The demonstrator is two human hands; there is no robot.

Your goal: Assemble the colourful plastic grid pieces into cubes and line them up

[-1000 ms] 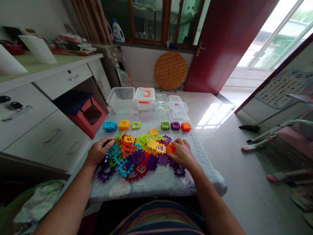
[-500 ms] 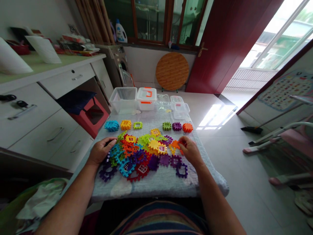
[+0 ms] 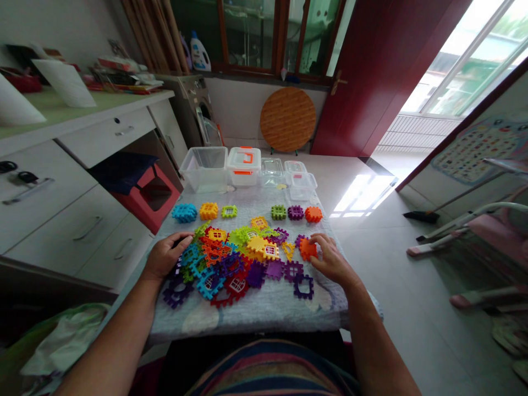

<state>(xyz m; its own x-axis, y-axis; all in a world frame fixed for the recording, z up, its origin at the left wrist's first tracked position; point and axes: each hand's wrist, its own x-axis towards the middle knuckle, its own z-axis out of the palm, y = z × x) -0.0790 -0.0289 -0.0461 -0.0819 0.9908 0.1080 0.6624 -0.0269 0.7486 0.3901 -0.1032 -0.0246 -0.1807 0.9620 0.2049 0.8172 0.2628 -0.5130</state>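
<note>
A heap of colourful interlocking plastic building panels point(image 3: 237, 258), with notched edges and some with window lattices, is spread over the cloth-covered table. My right hand point(image 3: 332, 258) grips an orange panel point(image 3: 308, 249) by its right edge at the heap's right side. A small yellow triangular panel point(image 3: 288, 251) lies just left of it. My left hand point(image 3: 167, 254) rests at the heap's left edge, thumb and forefinger slightly apart, with nothing visible in it. Its fingertips are near a lime green panel point(image 3: 201, 229). The other fingers of that hand are partly hidden.
Behind the heap stand stacks of panels: blue point(image 3: 184, 213), yellow point(image 3: 208, 210), lime point(image 3: 229, 212), green point(image 3: 278, 212), purple point(image 3: 296, 213) and orange point(image 3: 313, 214). Clear plastic boxes point(image 3: 205, 168) line the far edge, one an orange-handled lidded box point(image 3: 243, 165).
My right hand has shifted slightly right and its fingers have spread over the orange panel, which now lies flatter and shows more of its face. My left hand stays by the heap.
</note>
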